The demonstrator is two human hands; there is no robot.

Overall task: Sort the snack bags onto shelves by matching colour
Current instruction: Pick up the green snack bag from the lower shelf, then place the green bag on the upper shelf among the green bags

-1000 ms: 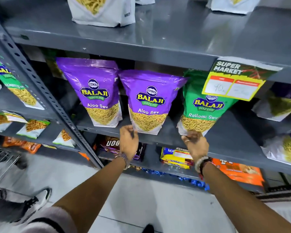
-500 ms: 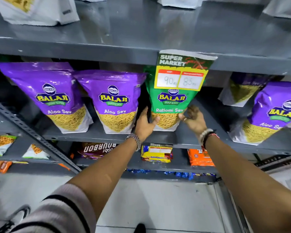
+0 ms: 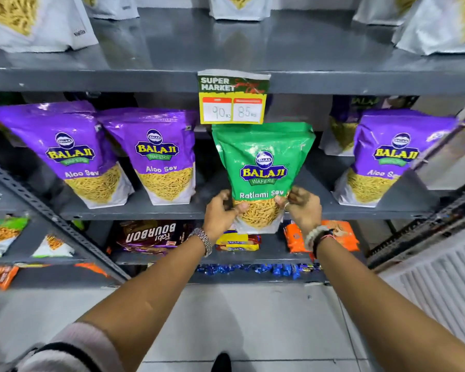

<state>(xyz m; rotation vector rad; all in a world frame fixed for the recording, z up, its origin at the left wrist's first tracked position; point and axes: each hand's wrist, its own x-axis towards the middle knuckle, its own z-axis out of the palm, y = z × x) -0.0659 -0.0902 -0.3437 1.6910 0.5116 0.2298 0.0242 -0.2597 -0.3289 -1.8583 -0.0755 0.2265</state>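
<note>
A green Ratlami Sev bag (image 3: 263, 159) is held upright in front of the middle shelf (image 3: 134, 212), its bottom hanging past the shelf edge. My left hand (image 3: 220, 213) grips its lower left corner and my right hand (image 3: 302, 208) grips its lower right corner. Two purple Aloo Sev bags (image 3: 65, 151) (image 3: 161, 154) stand on the same shelf to the left. Another purple bag (image 3: 389, 157) stands to the right, with one more bag (image 3: 344, 130) behind it.
A yellow price tag (image 3: 232, 100) hangs from the upper shelf (image 3: 226, 57) just above the green bag. White bags (image 3: 38, 22) line the upper shelf. Biscuit packs (image 3: 150, 237) and orange packs (image 3: 341, 234) lie below. A slanted metal brace (image 3: 51, 216) crosses at left.
Both hands have closed on the green bag's bottom corners and pulled it forward and down from behind the price tag. The view has shifted rightward along the shelf.
</note>
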